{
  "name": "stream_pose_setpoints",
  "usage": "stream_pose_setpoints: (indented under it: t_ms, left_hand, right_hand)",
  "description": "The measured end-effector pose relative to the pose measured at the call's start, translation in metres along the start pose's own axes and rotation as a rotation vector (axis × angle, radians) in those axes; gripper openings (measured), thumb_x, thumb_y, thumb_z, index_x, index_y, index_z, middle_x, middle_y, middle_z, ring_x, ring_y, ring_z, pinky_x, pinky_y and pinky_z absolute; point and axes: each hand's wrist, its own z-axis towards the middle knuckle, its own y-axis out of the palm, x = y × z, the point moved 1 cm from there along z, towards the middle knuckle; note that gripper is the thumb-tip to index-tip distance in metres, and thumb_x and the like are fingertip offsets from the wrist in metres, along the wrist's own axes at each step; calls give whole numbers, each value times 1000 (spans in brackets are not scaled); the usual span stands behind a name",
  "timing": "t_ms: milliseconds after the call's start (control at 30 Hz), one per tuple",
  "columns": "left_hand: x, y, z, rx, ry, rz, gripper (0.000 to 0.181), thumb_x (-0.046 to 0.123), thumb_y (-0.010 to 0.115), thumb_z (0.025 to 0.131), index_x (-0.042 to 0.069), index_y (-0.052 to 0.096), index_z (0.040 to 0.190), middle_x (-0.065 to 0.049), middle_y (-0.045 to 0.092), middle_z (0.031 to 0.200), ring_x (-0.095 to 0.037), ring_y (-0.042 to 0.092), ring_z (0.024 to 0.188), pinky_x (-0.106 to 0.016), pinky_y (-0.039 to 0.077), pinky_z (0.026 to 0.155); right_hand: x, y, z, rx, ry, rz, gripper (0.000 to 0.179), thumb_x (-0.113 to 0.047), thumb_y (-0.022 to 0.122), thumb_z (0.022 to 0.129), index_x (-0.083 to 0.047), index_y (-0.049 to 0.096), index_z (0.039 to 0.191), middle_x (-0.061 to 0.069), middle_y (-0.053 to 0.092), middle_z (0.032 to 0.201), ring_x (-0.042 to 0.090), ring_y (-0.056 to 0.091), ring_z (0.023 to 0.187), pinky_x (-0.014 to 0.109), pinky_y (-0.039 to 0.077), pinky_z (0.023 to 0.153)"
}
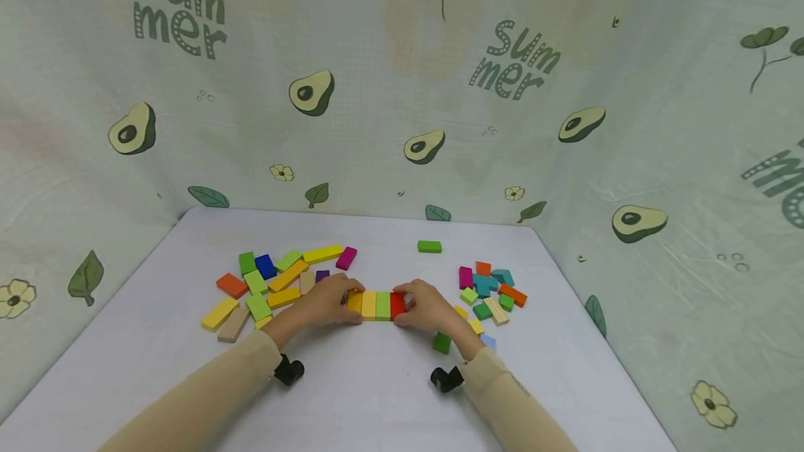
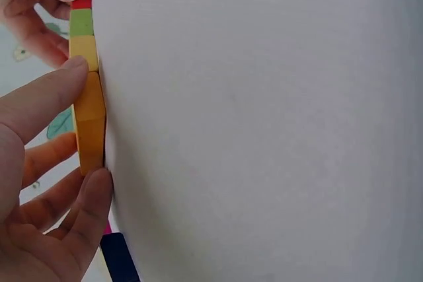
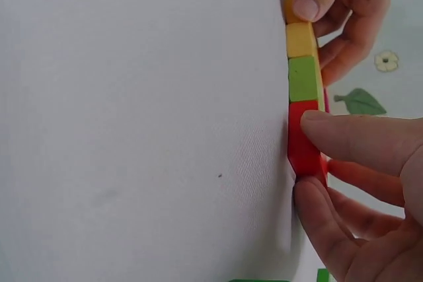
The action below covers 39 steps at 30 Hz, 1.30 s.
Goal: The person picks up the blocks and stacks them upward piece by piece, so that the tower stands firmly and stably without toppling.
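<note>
Four-sided wooden blocks stand side by side in a row on the white table: orange [image 1: 354, 303], yellow [image 1: 368, 306], light green [image 1: 383, 306] and red [image 1: 398, 306]. At the row's left end, my left hand [image 1: 329, 302] holds the orange block, its thumb [image 2: 66, 84] on the near face and other fingers round the outer end. My right hand [image 1: 430, 307] grips the red block at the opposite end, thumb on its near face in the right wrist view. Neighbouring blocks touch one another. The hands partly cover the two end blocks.
Left of the row lie several scattered blocks, including an orange-red one [image 1: 232, 285] and a blue one [image 1: 266, 266]. More small blocks, among them a magenta one [image 1: 465, 277], lie to the right. One green block [image 1: 430, 247] sits alone farther back.
</note>
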Motion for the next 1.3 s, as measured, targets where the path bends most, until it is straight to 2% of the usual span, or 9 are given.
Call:
stream_pose_setpoints:
  t_ms: [400, 667, 767, 900, 1000, 1133, 1300]
  left_hand:
    - [0, 1, 0, 7, 21, -3, 53, 29, 92, 85, 15, 71, 133, 0, 65, 112, -15, 55, 97, -34, 57, 91]
    - [0, 3, 2, 12, 8, -18, 54, 28, 93, 84, 16, 72, 132, 2, 64, 110, -15, 56, 97, -33, 56, 90]
    - [-1, 1, 3, -3, 4, -17, 56, 31, 92, 85, 16, 71, 134, 1, 65, 111, -15, 56, 97, -33, 57, 90]
    - [-7, -8, 6, -13, -17, -19, 58, 36, 89, 88, 17, 68, 139, -3, 68, 122, -17, 58, 98, -35, 58, 90]
    - [-11, -19, 12, 12, -35, -16, 57, 38, 84, 93, 16, 66, 142, -8, 68, 130, -20, 61, 102, -38, 59, 92]
    - [-18, -31, 25, 74, -47, 9, 56, 35, 81, 95, 11, 65, 142, -11, 68, 127, -25, 62, 108, -42, 60, 96]
    - [-27, -37, 46, 120, -75, 54, 57, 30, 83, 94, 6, 63, 142, -15, 67, 125, -30, 62, 111, -47, 59, 99]
  right_hand:
    - [12, -1, -4, 13, -18, 90, 57, -18, 84, 93, -8, 64, 146, 11, 62, 136, 20, 63, 102, 39, 60, 92]
    - [18, 0, -5, 21, -14, 134, 58, -18, 84, 93, -9, 64, 146, 11, 61, 137, 20, 64, 106, 39, 61, 93]
    - [19, 2, -4, 26, -13, 143, 58, -18, 85, 93, -10, 64, 146, 10, 61, 136, 20, 64, 106, 38, 61, 92]
    - [21, 5, -3, 27, -11, 155, 58, -20, 85, 93, -12, 65, 146, 10, 62, 135, 20, 64, 106, 36, 61, 91]
    - [21, 6, -3, 31, -5, 164, 58, -21, 85, 93, -14, 65, 147, 8, 62, 135, 20, 64, 106, 35, 61, 91]
    - [22, 6, -4, 37, -6, 163, 58, -20, 85, 93, -14, 65, 146, 8, 62, 135, 19, 64, 105, 35, 61, 90]
    - [22, 5, -5, 43, -10, 166, 57, -18, 85, 93, -13, 66, 145, 10, 62, 134, 20, 64, 104, 34, 61, 89]
